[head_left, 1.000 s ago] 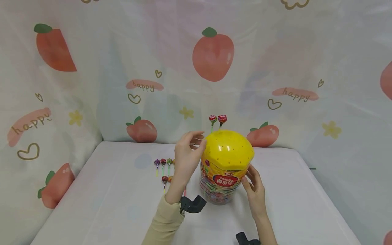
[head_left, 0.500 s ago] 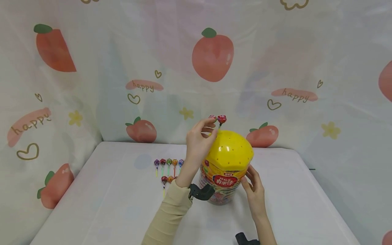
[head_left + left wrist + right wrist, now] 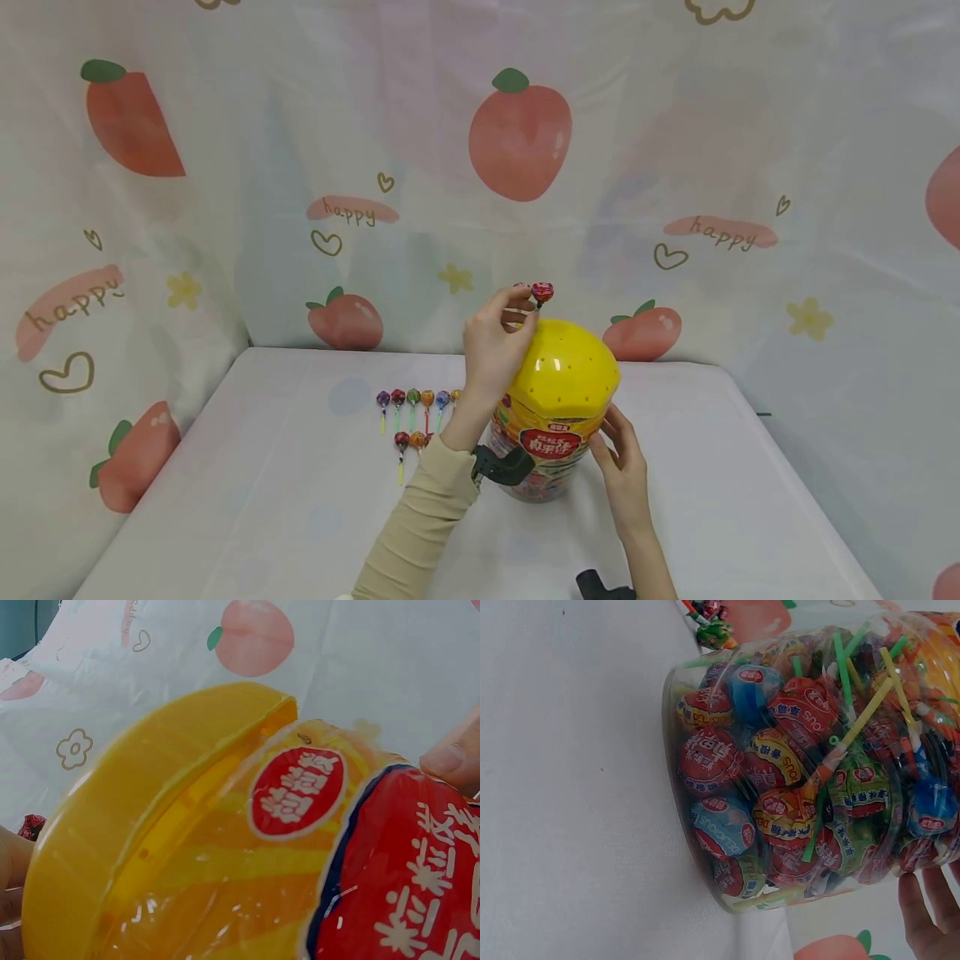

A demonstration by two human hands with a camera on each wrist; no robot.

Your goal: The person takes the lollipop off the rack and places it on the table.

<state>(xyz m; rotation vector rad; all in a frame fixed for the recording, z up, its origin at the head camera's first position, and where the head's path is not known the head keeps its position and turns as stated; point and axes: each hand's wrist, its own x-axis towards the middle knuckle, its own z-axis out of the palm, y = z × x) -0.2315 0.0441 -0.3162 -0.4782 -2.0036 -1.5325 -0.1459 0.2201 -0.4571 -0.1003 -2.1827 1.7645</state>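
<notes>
A clear jar (image 3: 551, 471) full of wrapped lollipops (image 3: 784, 817) stands on the table, with a yellow domed lid (image 3: 573, 367). Two lollipops rise at the lid's far left edge. One has a red wrapped head (image 3: 542, 292); the other's head is mostly hidden behind my fingers. My left hand (image 3: 491, 346) reaches to these lollipops, fingers curled with the thumb under them, and pinches at the stick. My right hand (image 3: 624, 462) holds the jar's right side, its thumb (image 3: 454, 757) in front and its fingers (image 3: 934, 904) against the wall.
Several lollipops (image 3: 413, 397) lie in two rows on the white table (image 3: 300, 500), left of the jar; my left forearm (image 3: 416, 533) covers part of the front row. A fruit-printed cloth (image 3: 600, 125) hangs behind the table.
My left hand has moved right and up from beside the lid to the upright lollipops, covering most of one head. The right hand and jar have stayed in place.
</notes>
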